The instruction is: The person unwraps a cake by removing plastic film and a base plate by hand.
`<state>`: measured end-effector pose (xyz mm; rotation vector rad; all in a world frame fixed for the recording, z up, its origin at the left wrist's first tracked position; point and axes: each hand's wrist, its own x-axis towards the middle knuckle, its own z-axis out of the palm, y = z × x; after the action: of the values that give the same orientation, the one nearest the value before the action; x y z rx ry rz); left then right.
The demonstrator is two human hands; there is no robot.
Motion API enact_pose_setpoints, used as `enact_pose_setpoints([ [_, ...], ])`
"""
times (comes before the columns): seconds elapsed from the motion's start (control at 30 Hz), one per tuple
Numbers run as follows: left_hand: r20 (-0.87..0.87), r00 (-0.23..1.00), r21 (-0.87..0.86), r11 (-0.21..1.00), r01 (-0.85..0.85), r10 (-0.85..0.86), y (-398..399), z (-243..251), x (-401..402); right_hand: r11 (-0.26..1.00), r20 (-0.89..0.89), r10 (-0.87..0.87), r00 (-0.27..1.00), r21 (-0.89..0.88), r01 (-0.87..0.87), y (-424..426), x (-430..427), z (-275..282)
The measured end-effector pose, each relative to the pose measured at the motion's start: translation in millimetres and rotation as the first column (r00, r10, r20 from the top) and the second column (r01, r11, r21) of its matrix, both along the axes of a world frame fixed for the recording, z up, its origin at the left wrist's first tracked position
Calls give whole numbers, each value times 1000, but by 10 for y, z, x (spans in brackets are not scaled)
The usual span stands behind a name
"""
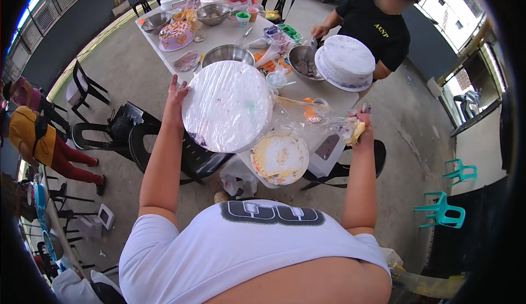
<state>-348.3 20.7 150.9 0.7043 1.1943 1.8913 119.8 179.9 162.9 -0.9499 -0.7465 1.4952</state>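
My left hand [178, 92] grips the left edge of a round white board [226, 107] covered in wrinkled clear plastic film and tilted up above the table. Bunched in my right hand [365, 121] is a wad of crumpled plastic film [349, 129] smeared with yellow and purple icing. A thin sheet of film stretches from near the board's right side to that wad. Below and between my hands, a round white disc [280, 159] smeared with yellow icing rests at the table's near end. An orange-lidded small container [308, 109] stands beyond it.
Across the white table [172, 59] stand steel bowls [229, 54], a pink-and-purple decorated cake [176, 35] and icing bags [275, 51]. At right, a co-worker in black [370, 26] holds a white-iced cake [345, 61] over another bowl [304, 61]. Black chairs [144, 139] flank the near left.
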Motion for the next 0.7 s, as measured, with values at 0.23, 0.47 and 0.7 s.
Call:
enact_pose_setpoints([
  [0.23, 512, 839, 169, 979, 114, -186, 8, -203, -162, 885, -126, 464, 877, 106, -453, -297, -390, 268],
  [0.47, 553, 788, 170, 962, 212, -271, 98, -97, 160, 839, 416, 411, 811, 175, -515, -422, -900, 504],
  [0.7, 546, 798, 140, 967, 212, -254, 132, -47, 375, 744, 914, 169, 370, 127, -655, -515, -1318, 566],
])
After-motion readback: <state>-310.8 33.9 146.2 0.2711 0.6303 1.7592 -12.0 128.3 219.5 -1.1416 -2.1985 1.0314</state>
